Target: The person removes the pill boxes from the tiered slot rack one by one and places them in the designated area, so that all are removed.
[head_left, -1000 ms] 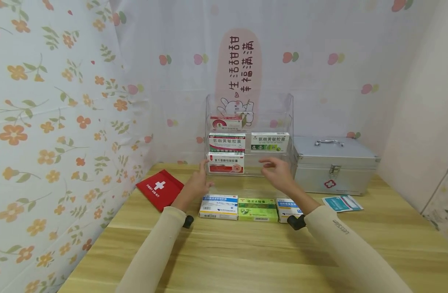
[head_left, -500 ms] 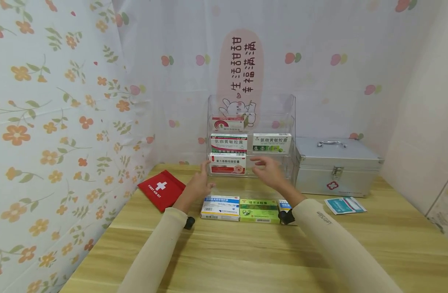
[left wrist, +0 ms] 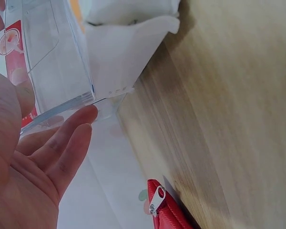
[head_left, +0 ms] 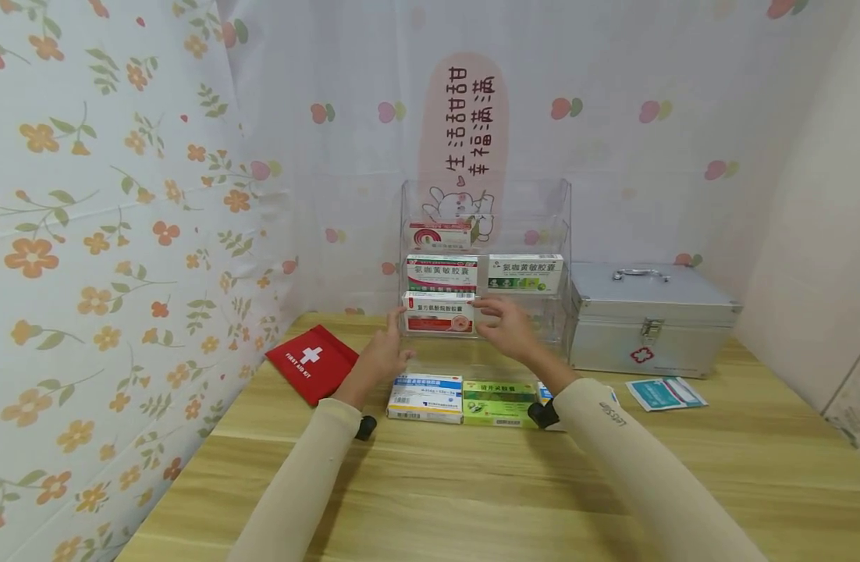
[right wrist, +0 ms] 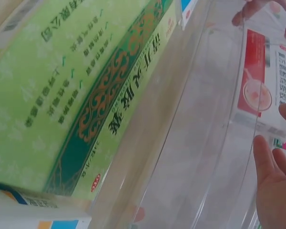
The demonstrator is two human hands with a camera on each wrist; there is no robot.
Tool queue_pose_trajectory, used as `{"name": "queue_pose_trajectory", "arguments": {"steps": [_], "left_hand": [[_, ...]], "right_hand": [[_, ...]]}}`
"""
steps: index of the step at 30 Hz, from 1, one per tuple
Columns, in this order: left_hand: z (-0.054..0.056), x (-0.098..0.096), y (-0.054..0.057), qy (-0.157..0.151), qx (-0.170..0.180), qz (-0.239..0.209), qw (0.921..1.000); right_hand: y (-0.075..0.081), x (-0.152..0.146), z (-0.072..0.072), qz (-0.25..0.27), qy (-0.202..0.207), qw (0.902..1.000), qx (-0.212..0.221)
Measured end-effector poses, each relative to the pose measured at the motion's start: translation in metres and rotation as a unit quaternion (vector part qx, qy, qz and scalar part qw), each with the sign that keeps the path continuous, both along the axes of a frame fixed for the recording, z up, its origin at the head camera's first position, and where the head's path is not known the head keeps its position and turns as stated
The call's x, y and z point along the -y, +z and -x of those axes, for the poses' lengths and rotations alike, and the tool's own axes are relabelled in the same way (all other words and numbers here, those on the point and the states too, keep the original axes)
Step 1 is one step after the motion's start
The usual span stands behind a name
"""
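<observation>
A red-and-white medicine box (head_left: 440, 314) stands in the lowest pocket of the clear tiered rack (head_left: 517, 328), at its left end. My left hand (head_left: 384, 355) is at the box's left edge; in the left wrist view its thumb lies in front of the rack's clear side wall, with loosely extended fingers beyond it. At the box's right edge is my right hand (head_left: 507, 328), its fingertips by the upper corner. The right wrist view shows that hand's thumb near the box face and its fingers relaxed. Firm contact with the box cannot be made out.
Higher in the rack stand a pink-and-white box (head_left: 442, 273), a green-and-white box (head_left: 524, 273) and a red-patterned box (head_left: 440, 236). Blue-and-white (head_left: 425, 398) and green (head_left: 499, 403) boxes occupy the front tier. A red first-aid pouch (head_left: 314, 364), metal case (head_left: 648, 328) and teal packet (head_left: 666, 393) flank it.
My right hand has moved left, from the right half of the rack to the right edge of the red-and-white box. The left hand has stayed by the left edge. The view has shifted slightly.
</observation>
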State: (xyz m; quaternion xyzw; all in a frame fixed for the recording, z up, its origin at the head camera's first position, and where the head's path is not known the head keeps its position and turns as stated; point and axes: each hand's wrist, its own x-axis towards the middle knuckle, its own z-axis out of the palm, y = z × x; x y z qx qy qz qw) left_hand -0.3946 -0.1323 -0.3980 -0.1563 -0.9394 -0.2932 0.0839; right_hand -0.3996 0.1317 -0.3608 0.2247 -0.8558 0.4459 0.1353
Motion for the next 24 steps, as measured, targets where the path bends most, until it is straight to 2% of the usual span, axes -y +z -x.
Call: {"name": "queue_pose_trajectory", "arguments": {"steps": [8, 16, 24], "left_hand": [[0.000, 0.000, 0.002, 0.004, 0.010, 0.000, 0.9999], [-0.003, 0.000, 0.003, 0.001, 0.006, -0.002, 1.0000], [-0.001, 0.000, 0.002, -0.001, 0.011, -0.005, 0.9999]], "right_hand": [[-0.002, 0.008, 0.002, 0.022, 0.036, 0.9989, 0.021], [-0.005, 0.011, 0.002, 0.019, 0.021, 0.9995, 0.016], [-0.002, 0.012, 0.002, 0.018, 0.008, 0.9989, 0.042]]}}
